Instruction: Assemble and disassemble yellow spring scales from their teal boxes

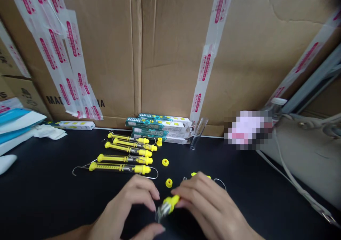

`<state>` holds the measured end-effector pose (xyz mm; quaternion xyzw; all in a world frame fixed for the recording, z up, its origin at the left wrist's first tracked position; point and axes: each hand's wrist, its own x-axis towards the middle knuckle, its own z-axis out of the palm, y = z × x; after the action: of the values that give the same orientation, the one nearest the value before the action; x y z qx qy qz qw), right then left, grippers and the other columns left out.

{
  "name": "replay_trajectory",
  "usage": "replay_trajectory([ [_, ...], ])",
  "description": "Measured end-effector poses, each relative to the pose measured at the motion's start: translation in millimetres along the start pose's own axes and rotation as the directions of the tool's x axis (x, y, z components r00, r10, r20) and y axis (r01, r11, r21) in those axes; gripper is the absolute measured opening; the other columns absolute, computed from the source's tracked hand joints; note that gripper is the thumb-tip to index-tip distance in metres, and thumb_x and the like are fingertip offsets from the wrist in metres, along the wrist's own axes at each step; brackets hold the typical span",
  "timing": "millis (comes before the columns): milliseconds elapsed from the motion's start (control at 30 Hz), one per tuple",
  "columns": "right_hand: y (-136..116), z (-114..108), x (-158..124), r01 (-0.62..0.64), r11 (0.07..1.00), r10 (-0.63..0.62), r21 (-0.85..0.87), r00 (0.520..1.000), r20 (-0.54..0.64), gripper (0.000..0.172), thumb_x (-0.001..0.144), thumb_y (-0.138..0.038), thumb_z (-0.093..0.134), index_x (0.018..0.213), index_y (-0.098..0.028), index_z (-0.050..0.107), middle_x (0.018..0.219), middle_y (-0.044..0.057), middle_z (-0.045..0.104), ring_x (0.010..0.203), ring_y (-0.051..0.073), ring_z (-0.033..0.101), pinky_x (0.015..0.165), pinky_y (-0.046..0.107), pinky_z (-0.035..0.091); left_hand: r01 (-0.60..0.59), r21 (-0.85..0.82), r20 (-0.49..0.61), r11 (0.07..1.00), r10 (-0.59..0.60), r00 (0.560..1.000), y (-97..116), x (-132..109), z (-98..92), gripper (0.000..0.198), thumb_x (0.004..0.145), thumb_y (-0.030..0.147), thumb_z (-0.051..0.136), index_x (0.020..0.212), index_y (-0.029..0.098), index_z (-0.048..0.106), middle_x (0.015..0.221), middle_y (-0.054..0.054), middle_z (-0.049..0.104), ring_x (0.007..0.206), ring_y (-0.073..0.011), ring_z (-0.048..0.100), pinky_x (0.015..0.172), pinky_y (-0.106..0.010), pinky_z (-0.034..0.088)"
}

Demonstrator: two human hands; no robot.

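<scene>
Near the front edge of view my right hand [210, 204] is closed, pinching the yellow end of a spring scale [170, 203] whose silvery part points down to the left. My left hand [133, 204] curls its thumb and fingers around a clear plastic tube [159, 214] at that silvery end. The tube is blurred and hard to see. Behind my right hand lies another yellow piece [201, 175] with a wire hook, mostly covered. Several yellow spring scales [121, 167] with metal hooks lie in a row beyond my left hand. Yellow caps [168, 183] sit just past my fingers.
Several narrow printed boxes [160, 126] are stacked against a large cardboard carton [170, 55]. An empty clear tube [198, 135] rests beside them. Blue-white packets [18, 126] lie left; a clear bottle [277, 106], a blurred-out pink item [247, 128] and a white strap [293, 186] are right.
</scene>
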<state>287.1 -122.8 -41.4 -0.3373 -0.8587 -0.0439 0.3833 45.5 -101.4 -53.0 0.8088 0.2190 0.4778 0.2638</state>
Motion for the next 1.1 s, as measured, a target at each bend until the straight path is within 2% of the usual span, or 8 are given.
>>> replay_trajectory([
  [67,16,-2,-1,-0.033,0.996,0.033,-0.079,0.999,0.002,0.017,0.105,-0.013,0.052,0.115,-0.013,0.066,0.098,0.009,0.076,0.080,0.019,0.065,0.076,0.034,0.056,0.057,0.103,-0.075,0.993,-0.050,0.996,-3,4,0.1,0.028,0.090,0.010,0.065,0.105,0.029,0.052,0.100,0.004,0.064,0.096,-0.0114,0.066,0.089,-0.019,0.054],
  [133,35,-3,-2,-0.071,0.980,0.080,-0.187,0.996,0.040,0.020,0.106,-0.015,0.049,0.115,-0.013,0.067,0.100,0.011,0.075,0.081,0.021,0.067,0.072,0.034,0.058,0.088,0.192,-0.083,0.977,-0.073,0.994,-6,6,0.3,0.025,0.091,0.008,0.058,0.102,0.029,0.052,0.097,0.004,0.062,0.093,-0.0102,0.063,0.085,-0.017,0.052],
  [267,71,-2,0,-0.140,0.948,0.165,-0.285,0.984,0.067,0.027,0.107,-0.019,0.047,0.112,-0.007,0.070,0.096,0.016,0.074,0.082,0.029,0.072,0.069,0.043,0.062,0.063,0.293,0.035,0.954,-0.077,0.996,-6,8,0.7,0.021,0.095,0.007,0.049,0.101,0.028,0.051,0.098,0.004,0.059,0.090,-0.0093,0.061,0.084,-0.016,0.050],
  [433,99,11,6,-0.164,0.931,0.217,-0.327,0.967,0.132,0.024,0.103,-0.016,0.053,0.114,-0.008,0.073,0.095,0.016,0.075,0.082,0.032,0.075,0.070,0.046,0.065,-0.057,0.326,0.204,0.944,-0.012,0.979,2,9,0.6,0.027,0.093,0.002,0.042,0.099,0.026,0.054,0.098,0.003,0.058,0.092,-0.0068,0.063,0.090,-0.011,0.047],
  [567,100,15,8,-0.180,0.934,0.228,-0.310,0.966,0.125,0.028,0.100,-0.013,0.060,0.125,-0.005,0.067,0.111,0.020,0.075,0.099,0.033,0.075,0.087,0.049,0.064,-0.096,0.353,0.245,0.931,0.007,0.970,4,10,-0.6,0.029,0.090,0.000,0.041,0.098,0.024,0.055,0.097,0.002,0.058,0.089,-0.0064,0.065,0.089,-0.010,0.047],
  [800,80,12,7,-0.112,0.963,0.165,-0.244,0.964,0.210,0.024,0.102,-0.018,0.057,0.119,-0.009,0.071,0.117,0.017,0.076,0.106,0.030,0.074,0.094,0.046,0.063,-0.150,0.375,0.337,0.915,0.017,0.941,4,14,-0.6,0.031,0.085,-0.002,0.038,0.091,0.023,0.056,0.091,0.000,0.062,0.081,-0.0085,0.066,0.080,-0.013,0.052],
  [933,84,18,7,-0.110,0.962,0.174,-0.252,0.953,0.249,0.032,0.104,-0.020,0.052,0.127,-0.003,0.067,0.128,0.023,0.071,0.119,0.035,0.069,0.103,0.053,0.058,-0.153,0.407,0.341,0.901,0.006,0.940,7,17,-0.3,0.032,0.085,-0.002,0.038,0.092,0.023,0.057,0.092,-0.001,0.064,0.081,-0.0110,0.067,0.079,-0.017,0.055],
  [1100,90,20,4,-0.144,0.955,0.212,-0.259,0.942,0.259,0.035,0.106,-0.023,0.047,0.133,-0.006,0.063,0.134,0.024,0.068,0.125,0.035,0.066,0.104,0.054,0.057,-0.195,0.468,0.324,0.862,0.038,0.945,3,9,-2.0,0.032,0.084,-0.003,0.038,0.090,0.023,0.058,0.088,-0.002,0.064,0.081,-0.0155,0.066,0.077,-0.022,0.056],
])
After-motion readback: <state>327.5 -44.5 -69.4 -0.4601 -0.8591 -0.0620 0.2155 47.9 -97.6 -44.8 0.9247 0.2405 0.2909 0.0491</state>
